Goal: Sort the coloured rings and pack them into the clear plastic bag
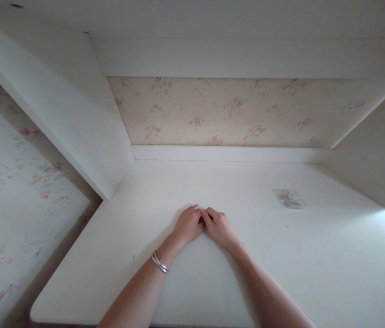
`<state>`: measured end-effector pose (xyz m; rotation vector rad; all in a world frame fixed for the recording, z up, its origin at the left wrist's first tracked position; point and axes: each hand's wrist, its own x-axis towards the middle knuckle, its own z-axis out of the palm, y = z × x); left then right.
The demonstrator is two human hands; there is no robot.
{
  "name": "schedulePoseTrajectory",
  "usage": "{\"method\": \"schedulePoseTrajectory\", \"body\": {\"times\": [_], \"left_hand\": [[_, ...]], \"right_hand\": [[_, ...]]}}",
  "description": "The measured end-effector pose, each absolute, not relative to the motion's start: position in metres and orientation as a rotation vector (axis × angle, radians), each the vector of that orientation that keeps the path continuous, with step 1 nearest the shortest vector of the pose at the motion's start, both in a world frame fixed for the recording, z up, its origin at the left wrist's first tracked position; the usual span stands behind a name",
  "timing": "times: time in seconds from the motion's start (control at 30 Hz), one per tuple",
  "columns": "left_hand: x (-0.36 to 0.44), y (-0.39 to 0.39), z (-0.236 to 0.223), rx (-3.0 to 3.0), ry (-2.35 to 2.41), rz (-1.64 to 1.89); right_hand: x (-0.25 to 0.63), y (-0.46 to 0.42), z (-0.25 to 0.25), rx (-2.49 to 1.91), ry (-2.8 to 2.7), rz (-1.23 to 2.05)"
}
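My left hand [189, 224] rests on the white desk top [165, 182] with its fingers curled closed. Against it lies my right hand [217, 225], also closed, the two meeting at thumbs and fingertips. A small dark gap shows between them. The undersides of the fingers are hidden, so whether anything lies within them cannot be seen. A silver bangle [160, 263] circles my left wrist. To the right of my hands, apart from them, a small clear packet or sticker [288, 199] with a yellowish and white print lies flat.
White side panels [76, 109] rise at left and right of the desk, with a shelf [213, 18] overhead. Behind is flowered wallpaper [197, 114] above a low white back rail [226, 153]. The desk's rounded front corner [37, 312] is at lower left.
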<state>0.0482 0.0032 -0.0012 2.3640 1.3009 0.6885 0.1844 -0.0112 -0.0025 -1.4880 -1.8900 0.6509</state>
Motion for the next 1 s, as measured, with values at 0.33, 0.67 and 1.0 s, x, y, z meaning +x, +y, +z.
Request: {"method": "schedulePoseTrajectory", "body": {"times": [0.33,0.67,1.0], "left_hand": [[0.0492,0.0033,-0.0031,2.353,1.316,0.692],[0.0483,0.0025,0.0000,2.345,1.322,0.672],[0.0491,0.0027,-0.0013,2.334,1.330,0.663]], "right_hand": [[0.1850,-0.0101,-0.0043,-1.484,-1.900,0.637],[0.1841,-0.0113,-0.0010,-1.473,-1.900,0.639],[0.1844,-0.0118,-0.0015,-1.494,-1.903,0.661]]}}
